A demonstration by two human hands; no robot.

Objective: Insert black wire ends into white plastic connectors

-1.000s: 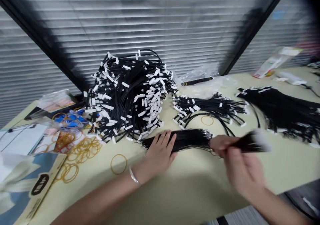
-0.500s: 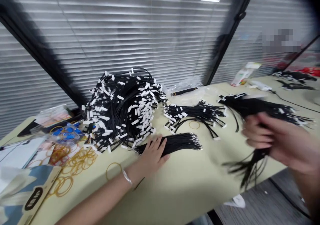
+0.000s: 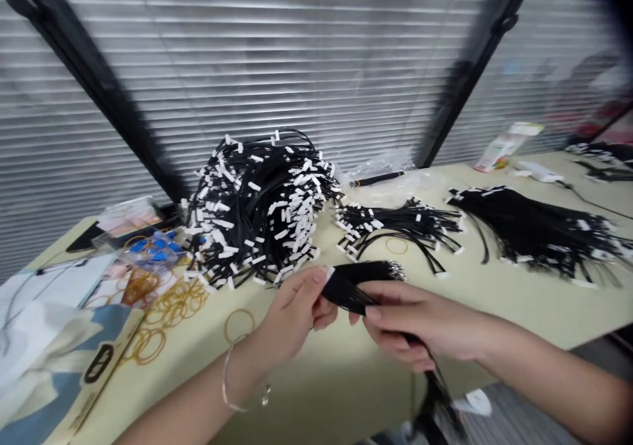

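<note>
Head view: left hand [image 3: 291,306] and right hand [image 3: 420,326] grip a black cable bundle [image 3: 353,287], fingers closed around it. A large white-tagged cable heap [image 3: 262,211] sits far left, with a smaller tagged bundle [image 3: 400,227] and a larger tagged bundle [image 3: 534,231] laid out right.

Tagged cable heap [image 3: 260,211] beyond hands [image 3: 420,320], gap [image 3: 499,306] rightward

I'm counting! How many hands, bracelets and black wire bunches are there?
Hands: 2 (left hand, right hand)
Silver bangles: 1
Black wire bunches: 4 (held bunch, big heap, smaller bunch, wide bunch)
Total: 7
Blurry far wires not counted.
</note>
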